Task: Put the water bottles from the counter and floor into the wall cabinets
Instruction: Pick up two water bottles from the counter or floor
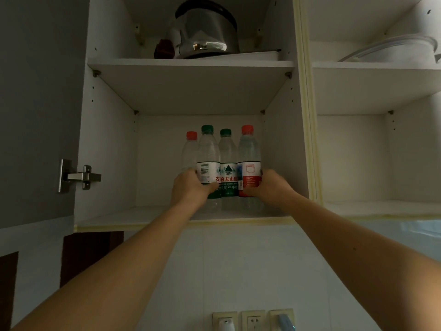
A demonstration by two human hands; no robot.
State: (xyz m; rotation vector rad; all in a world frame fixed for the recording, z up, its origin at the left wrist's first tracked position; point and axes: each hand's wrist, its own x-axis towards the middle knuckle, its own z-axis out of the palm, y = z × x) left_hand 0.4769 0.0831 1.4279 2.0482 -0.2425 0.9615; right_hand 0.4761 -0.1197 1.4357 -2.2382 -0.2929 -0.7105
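While both reach in, left hand curled on green-cap bottle, right hand gripping red-cap bottle, btm shelf.

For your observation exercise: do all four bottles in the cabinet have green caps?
No: two bottles have green caps, while the other two have red caps.

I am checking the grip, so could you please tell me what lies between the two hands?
In the head view, three upright bottles stand pressed between the left hand and right hand.
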